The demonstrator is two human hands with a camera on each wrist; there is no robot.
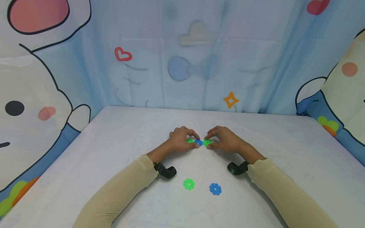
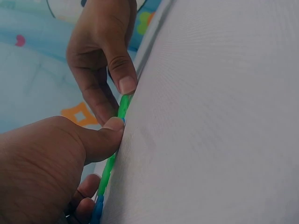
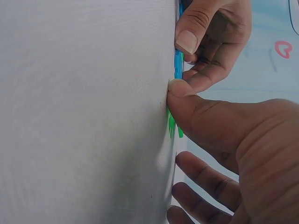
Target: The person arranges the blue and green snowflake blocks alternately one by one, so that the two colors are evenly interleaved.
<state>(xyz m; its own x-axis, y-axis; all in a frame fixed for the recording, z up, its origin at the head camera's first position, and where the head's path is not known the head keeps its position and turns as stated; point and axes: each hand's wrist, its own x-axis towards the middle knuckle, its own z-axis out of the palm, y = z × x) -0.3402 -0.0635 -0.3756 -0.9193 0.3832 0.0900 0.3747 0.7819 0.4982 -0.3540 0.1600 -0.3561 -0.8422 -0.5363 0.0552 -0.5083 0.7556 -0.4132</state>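
Observation:
Near the middle of the table, my left hand (image 1: pixel 182 140) pinches a blue notched plastic disc (image 1: pixel 198 142) between thumb and forefinger. My right hand (image 1: pixel 227 140) pinches a green notched disc (image 1: pixel 207 143) right beside it, edge to edge. Whether the two discs interlock, I cannot tell. Under the left palm shows another green disc (image 1: pixel 189 140), in line with the blue one. Farther along that row, the left wrist view shows one more blue piece (image 2: pixel 97 210) by the left hand's curled fingers. Fingers partly cover all these discs.
Closer to me lie a loose green disc (image 1: pixel 188 184) and a loose blue disc (image 1: pixel 215 189), flat on the white-covered table (image 1: pixel 137 133). A light-blue cartoon curtain (image 1: pixel 142 82) hangs behind the table's far edge. Black wrist devices (image 1: pixel 166 171) sit on both wrists.

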